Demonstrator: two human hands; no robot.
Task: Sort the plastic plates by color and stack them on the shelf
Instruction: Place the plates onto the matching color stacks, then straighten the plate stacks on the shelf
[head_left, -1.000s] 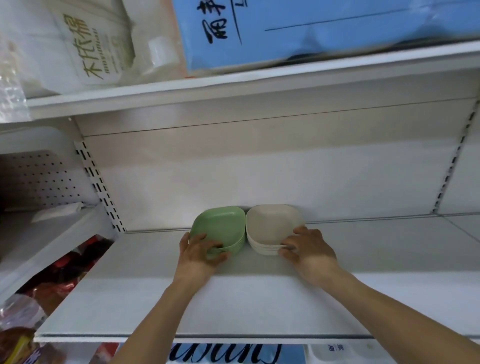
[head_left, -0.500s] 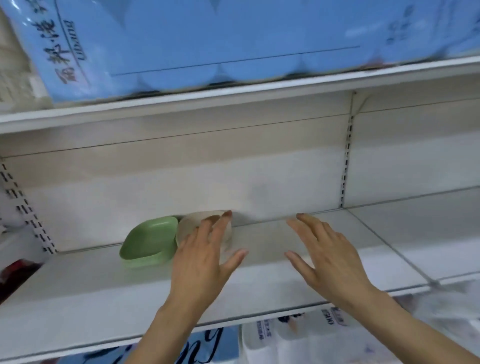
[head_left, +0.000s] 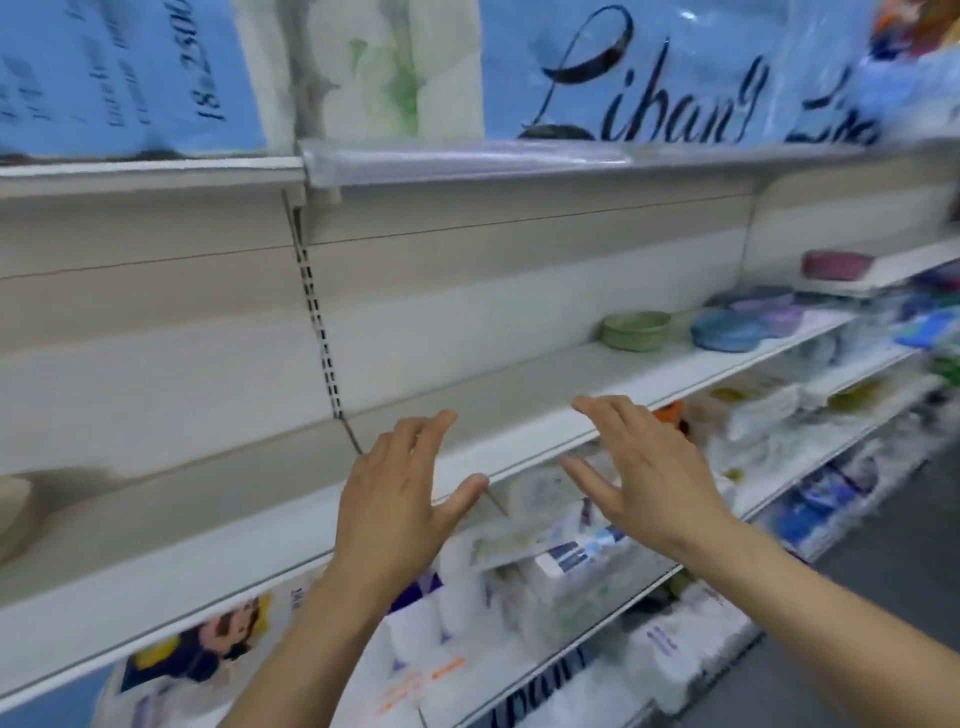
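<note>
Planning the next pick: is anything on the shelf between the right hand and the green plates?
Nothing visible does. The right hand hovers open at the front edge of the shelf, and no object shows on the board from there to the green plates. The blue plates sit beyond them.

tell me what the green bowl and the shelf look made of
Green bowl: probably matte plastic, going by its even pale colour without glare, though it is blurred. Shelf: seemingly white-painted metal, given its thin flat smooth edge.
</note>
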